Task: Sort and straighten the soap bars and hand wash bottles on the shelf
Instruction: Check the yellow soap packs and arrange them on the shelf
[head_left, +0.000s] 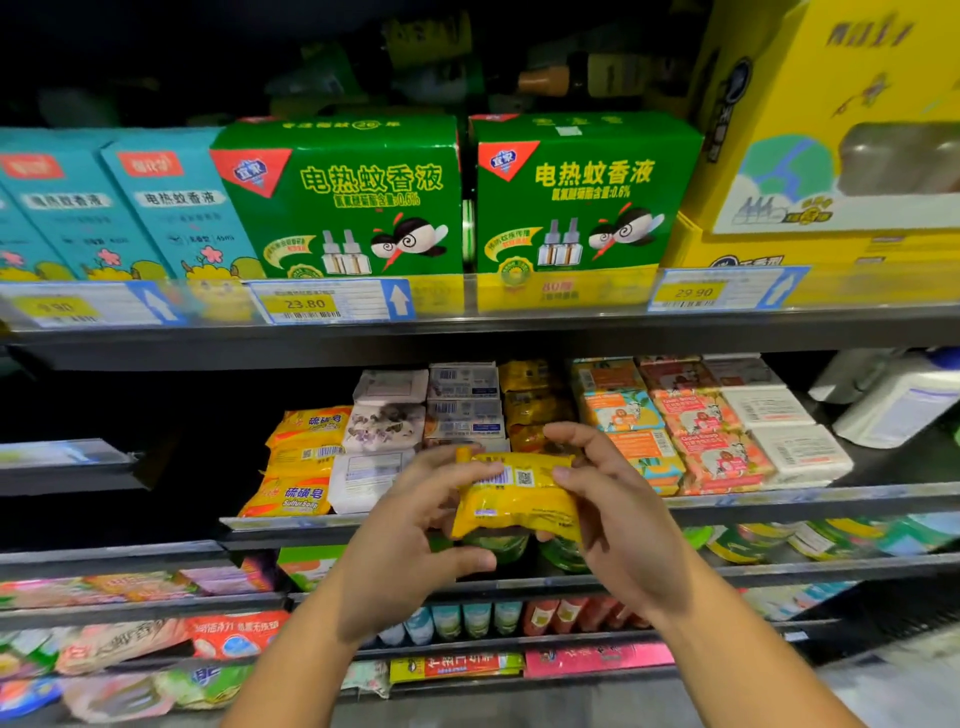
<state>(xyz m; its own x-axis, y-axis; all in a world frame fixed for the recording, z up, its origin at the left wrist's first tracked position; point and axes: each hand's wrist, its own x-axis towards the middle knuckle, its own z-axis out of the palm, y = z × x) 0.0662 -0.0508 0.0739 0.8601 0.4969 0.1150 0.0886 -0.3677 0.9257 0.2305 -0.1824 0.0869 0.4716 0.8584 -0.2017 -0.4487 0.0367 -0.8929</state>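
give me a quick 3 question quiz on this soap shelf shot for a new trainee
1. True or false: the yellow soap pack lies on the shelf.
2. Which price shows on the price tag below the left green box? A 23.80 B 12.50 C 45.00
3. Fill in: the sulfur soap stack sits at the ___ end of the soap row.
Key: 1 false, the left hand and right hand hold it in front of the shelf. 2 A. 3 left.
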